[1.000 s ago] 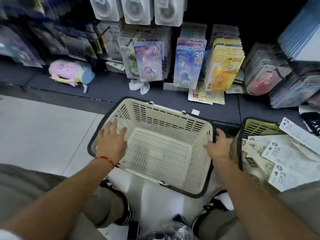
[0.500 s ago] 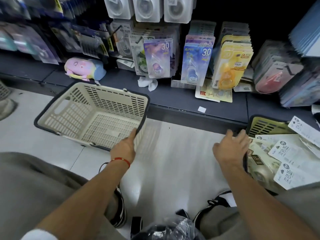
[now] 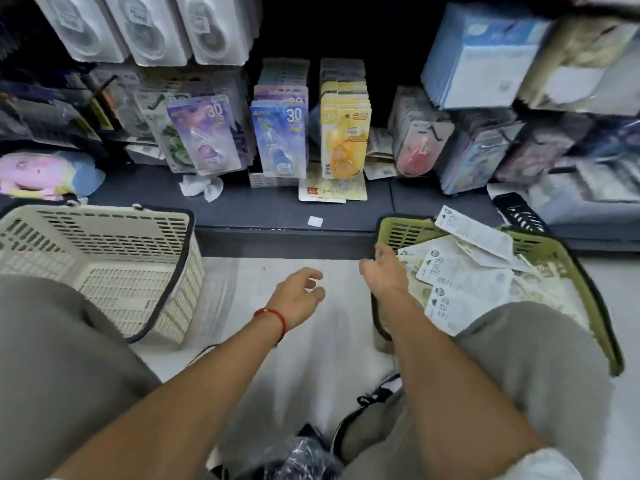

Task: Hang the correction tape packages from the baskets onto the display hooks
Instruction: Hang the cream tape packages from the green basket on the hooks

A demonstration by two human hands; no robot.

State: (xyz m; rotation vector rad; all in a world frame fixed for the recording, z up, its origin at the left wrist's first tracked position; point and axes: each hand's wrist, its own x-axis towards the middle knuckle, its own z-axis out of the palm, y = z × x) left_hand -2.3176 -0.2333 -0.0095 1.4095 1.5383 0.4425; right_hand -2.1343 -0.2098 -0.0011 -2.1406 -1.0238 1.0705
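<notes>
A green basket (image 3: 568, 271) on the floor at the right is piled with white correction tape packages (image 3: 464, 282). My right hand (image 3: 384, 275) rests at its left rim with relaxed fingers, holding nothing that I can see. My left hand (image 3: 298, 296) hovers over the floor between the baskets, fingers loosely curled and empty. An empty cream basket (image 3: 104, 258) stands at the left. On the display hooks hang purple (image 3: 204, 133), blue (image 3: 280, 136) and yellow (image 3: 343, 129) correction tape packages.
A dark low shelf (image 3: 277, 209) runs under the hooks, with a crumpled tissue (image 3: 202, 187), loose cards (image 3: 332, 192) and a pastel plush toy (image 3: 41, 174) on it. My knees frame the white floor (image 3: 311, 358). A plastic bag (image 3: 298, 459) lies by my feet.
My left hand pushed the empty cream basket away to the left, let it go and came back to the middle. My right hand stayed at the green basket's left rim.
</notes>
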